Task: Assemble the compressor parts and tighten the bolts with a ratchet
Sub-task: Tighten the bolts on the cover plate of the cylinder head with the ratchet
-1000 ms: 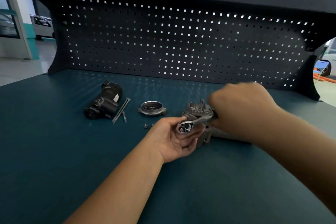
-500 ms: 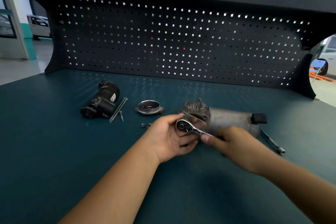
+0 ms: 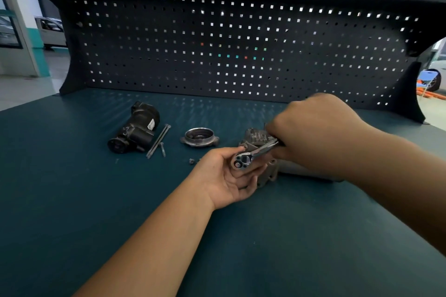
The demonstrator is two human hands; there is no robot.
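My right hand (image 3: 316,132) is fisted round the handle of the ratchet (image 3: 255,153); my left hand (image 3: 229,176), palm up, cups the ratchet's head between thumb and curled fingers, steadying it at the end of the grey compressor housing (image 3: 258,137), which lies on the bench (image 3: 96,224) under both hands; I'd keep the head pressed square and swing short, even strokes, so the socket doesn't slip off; bolt and socket are hidden behind the head; my right wrist covers most of the housing; long bolts (image 3: 158,141) lie beside the black motor unit (image 3: 135,128).
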